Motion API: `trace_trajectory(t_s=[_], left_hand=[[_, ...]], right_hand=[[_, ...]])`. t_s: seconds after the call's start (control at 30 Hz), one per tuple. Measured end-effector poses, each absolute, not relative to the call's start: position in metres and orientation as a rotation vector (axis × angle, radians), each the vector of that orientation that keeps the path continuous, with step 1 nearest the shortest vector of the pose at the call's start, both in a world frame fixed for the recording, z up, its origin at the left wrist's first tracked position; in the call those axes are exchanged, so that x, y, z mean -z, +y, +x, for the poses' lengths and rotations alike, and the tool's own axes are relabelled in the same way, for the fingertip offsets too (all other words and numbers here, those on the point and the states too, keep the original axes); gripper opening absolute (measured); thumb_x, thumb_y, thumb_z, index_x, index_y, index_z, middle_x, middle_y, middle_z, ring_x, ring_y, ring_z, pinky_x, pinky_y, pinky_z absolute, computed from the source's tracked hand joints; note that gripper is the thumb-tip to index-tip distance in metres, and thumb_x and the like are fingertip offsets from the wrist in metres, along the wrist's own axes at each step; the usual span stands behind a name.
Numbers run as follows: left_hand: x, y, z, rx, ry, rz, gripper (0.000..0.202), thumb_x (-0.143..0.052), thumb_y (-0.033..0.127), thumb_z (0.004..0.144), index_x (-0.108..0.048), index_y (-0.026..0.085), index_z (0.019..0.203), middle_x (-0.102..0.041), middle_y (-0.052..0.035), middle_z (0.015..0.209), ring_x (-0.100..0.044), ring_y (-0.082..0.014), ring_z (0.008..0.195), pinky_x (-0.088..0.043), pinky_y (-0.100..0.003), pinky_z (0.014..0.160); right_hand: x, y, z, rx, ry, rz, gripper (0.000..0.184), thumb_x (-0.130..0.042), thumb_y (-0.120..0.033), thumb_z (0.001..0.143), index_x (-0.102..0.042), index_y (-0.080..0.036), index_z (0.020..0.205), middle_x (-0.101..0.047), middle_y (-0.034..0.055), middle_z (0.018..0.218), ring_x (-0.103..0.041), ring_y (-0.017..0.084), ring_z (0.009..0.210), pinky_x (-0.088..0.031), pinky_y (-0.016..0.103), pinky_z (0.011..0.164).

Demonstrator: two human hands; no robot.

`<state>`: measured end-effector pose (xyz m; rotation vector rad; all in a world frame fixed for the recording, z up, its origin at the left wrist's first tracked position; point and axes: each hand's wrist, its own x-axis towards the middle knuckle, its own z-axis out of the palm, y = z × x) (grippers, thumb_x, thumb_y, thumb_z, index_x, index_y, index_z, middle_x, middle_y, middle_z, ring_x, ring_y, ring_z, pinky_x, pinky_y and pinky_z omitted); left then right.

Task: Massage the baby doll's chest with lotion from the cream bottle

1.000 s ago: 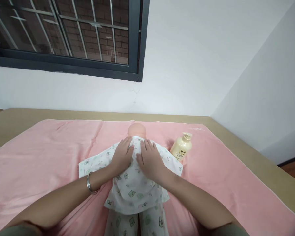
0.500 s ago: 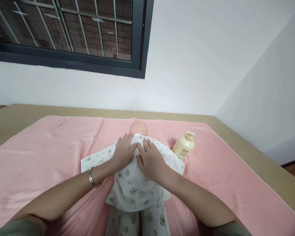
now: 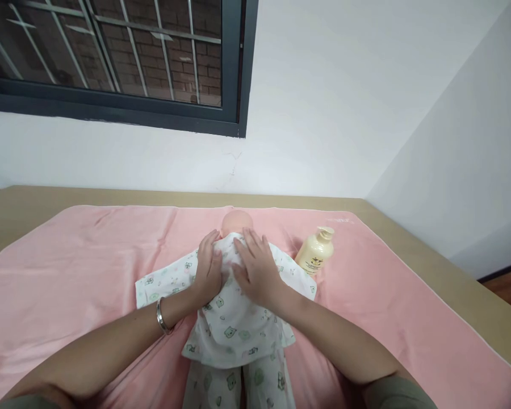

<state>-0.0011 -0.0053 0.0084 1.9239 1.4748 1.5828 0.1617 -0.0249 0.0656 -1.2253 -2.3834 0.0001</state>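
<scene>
A baby doll (image 3: 237, 221) lies on a pink sheet, its smooth bald head toward the wall and no face showing. It wears a white pajama top (image 3: 230, 335) with small green bear prints and matching pants (image 3: 259, 380). My left hand (image 3: 208, 267), a silver bangle on its wrist, rests on the left side of the upper back, fingers stretched out. On the right side of the upper back my right hand (image 3: 258, 270) lies flat with its fingers spread. Both hands press on the cloth, a small gap between them. The doll's hands are not visible.
A cream-colored pump bottle (image 3: 316, 250) leans beside the doll's right-hand sleeve. The pink sheet (image 3: 89, 261) covers most of a wooden table (image 3: 443, 267). Behind it are a white wall (image 3: 315, 113) and a dark-framed barred window (image 3: 234, 74).
My hands have moved apart across the doll's upper back, the left one outward to the left, and the right one slightly up toward the head. The view has shifted a little.
</scene>
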Motion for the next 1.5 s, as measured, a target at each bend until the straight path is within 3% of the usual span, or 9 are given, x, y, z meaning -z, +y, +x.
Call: trace_trajectory(t_s=[0.17,0.47,0.53,0.63,0.77,0.87,1.07,1.23,1.5], left_hand=[[-0.002,-0.006,0.004,-1.791,1.371,1.727,0.056,-0.026,0.048,0.099,-0.017,0.023,0.148,-0.030,-0.0135,0.152,-0.030,-0.0259,0.143,-0.027,-0.048,0.118],[-0.037,0.000,0.002,-1.800,1.328,1.354,0.062,-0.045,0.044,0.095,-0.018,0.027,0.149,-0.039,-0.0140,0.143,-0.041,-0.0242,0.133,-0.031,-0.046,0.113],[-0.060,0.000,0.009,-1.771,1.272,1.285,0.060,-0.048,0.042,0.094,-0.022,0.029,0.147,-0.045,-0.0115,0.139,-0.045,-0.0224,0.129,-0.034,-0.042,0.110],[-0.099,0.002,0.032,-1.644,1.042,1.172,0.043,-0.051,0.040,0.092,-0.047,0.025,0.131,-0.058,-0.0094,0.126,-0.055,-0.0212,0.118,-0.042,-0.036,0.103],[-0.140,0.014,0.071,-1.091,0.653,0.840,0.045,-0.034,0.042,0.097,-0.063,0.007,0.103,-0.066,-0.0209,0.106,-0.067,-0.0261,0.101,-0.051,-0.039,0.092],[-0.153,0.029,0.103,-0.789,0.570,0.559,0.054,-0.027,0.043,0.098,-0.057,0.003,0.120,-0.062,-0.0276,0.119,-0.066,-0.0305,0.107,-0.054,-0.044,0.087],[-0.144,0.040,0.158,-0.669,0.659,0.366,0.058,-0.030,0.039,0.097,-0.038,0.003,0.142,-0.053,-0.0290,0.133,-0.064,-0.0297,0.114,-0.057,-0.038,0.080],[-0.135,0.026,0.166,-0.662,0.676,0.372,0.057,-0.032,0.035,0.096,-0.037,0.003,0.143,-0.053,-0.0286,0.133,-0.064,-0.0285,0.112,-0.058,-0.036,0.078],[-0.150,-0.019,0.098,-0.679,0.594,0.296,0.056,-0.035,0.034,0.095,-0.041,0.003,0.141,-0.058,-0.0277,0.128,-0.064,-0.0309,0.114,-0.058,-0.040,0.084]], right_hand=[[-0.065,-0.037,0.159,-0.070,-2.475,-1.095,0.059,-0.052,-0.036,0.091,-0.042,-0.013,0.144,-0.036,0.0166,0.155,-0.022,0.031,0.147,-0.016,0.056,0.118],[-0.071,-0.025,0.175,-0.057,-2.518,-1.114,0.064,-0.052,-0.050,0.093,-0.040,-0.016,0.146,-0.032,0.0157,0.157,-0.023,0.031,0.147,-0.019,0.055,0.118],[-0.068,-0.024,0.178,-0.024,-2.465,-1.136,0.062,-0.050,-0.047,0.095,-0.038,-0.015,0.147,-0.031,0.0153,0.157,-0.024,0.030,0.146,-0.021,0.054,0.118],[-0.065,-0.027,0.189,0.040,-2.459,-1.063,0.050,-0.049,-0.038,0.095,-0.048,-0.016,0.139,-0.044,0.0140,0.150,-0.034,0.029,0.141,-0.027,0.052,0.116],[-0.080,-0.032,0.228,0.187,-2.167,-0.994,0.034,-0.046,-0.020,0.090,-0.063,-0.019,0.120,-0.068,0.0099,0.118,-0.058,0.024,0.117,-0.040,0.046,0.108],[-0.098,-0.029,0.266,0.340,-1.788,-1.173,0.038,-0.042,-0.017,0.088,-0.062,-0.017,0.120,-0.069,0.0114,0.114,-0.059,0.025,0.113,-0.044,0.048,0.104],[-0.095,-0.016,0.297,0.358,-1.773,-1.613,0.064,-0.045,-0.015,0.078,-0.043,0.004,0.139,-0.042,0.0247,0.148,-0.027,0.034,0.144,-0.025,0.054,0.117],[-0.082,-0.012,0.293,0.363,-1.673,-1.646,0.061,-0.046,-0.014,0.076,-0.048,-0.006,0.137,-0.050,0.0182,0.143,-0.035,0.028,0.140,-0.023,0.050,0.118],[-0.081,-0.001,0.283,0.454,-1.385,-1.667,0.044,-0.047,-0.017,0.078,-0.062,-0.015,0.120,-0.064,0.0136,0.128,-0.058,0.027,0.118,-0.039,0.043,0.101]])
